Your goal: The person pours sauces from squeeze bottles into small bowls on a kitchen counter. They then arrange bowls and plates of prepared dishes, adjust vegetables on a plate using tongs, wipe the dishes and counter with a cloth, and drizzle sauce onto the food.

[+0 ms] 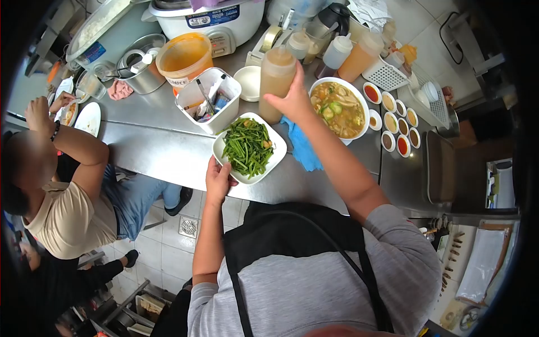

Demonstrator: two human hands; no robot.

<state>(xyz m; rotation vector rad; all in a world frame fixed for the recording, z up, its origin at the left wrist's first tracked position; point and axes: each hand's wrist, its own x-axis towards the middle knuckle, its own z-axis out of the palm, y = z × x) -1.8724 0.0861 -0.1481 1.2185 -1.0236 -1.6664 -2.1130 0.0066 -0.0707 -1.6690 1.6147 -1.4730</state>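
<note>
My left hand [219, 178] grips the near left rim of a square white plate [275, 158] heaped with green stir-fried vegetables [247, 146]. The plate is at the front edge of the steel counter. Beyond it, my right hand [293, 100] is at the right side of a tall squeeze bottle [276, 78] of light brown liquid, thumb and fingers spread around it. A blue cloth [303, 147] lies beneath my right forearm. To the right of that forearm is a white bowl of soup [338, 108].
Several small sauce cups [403, 126] stand right of the soup. A utensil tub [209, 101], orange bucket [184, 59], white bowl [247, 83] and rice cooker [208, 22] are behind the plate. More bottles [337, 53] stand at the back. A seated person [67, 191] is at the left.
</note>
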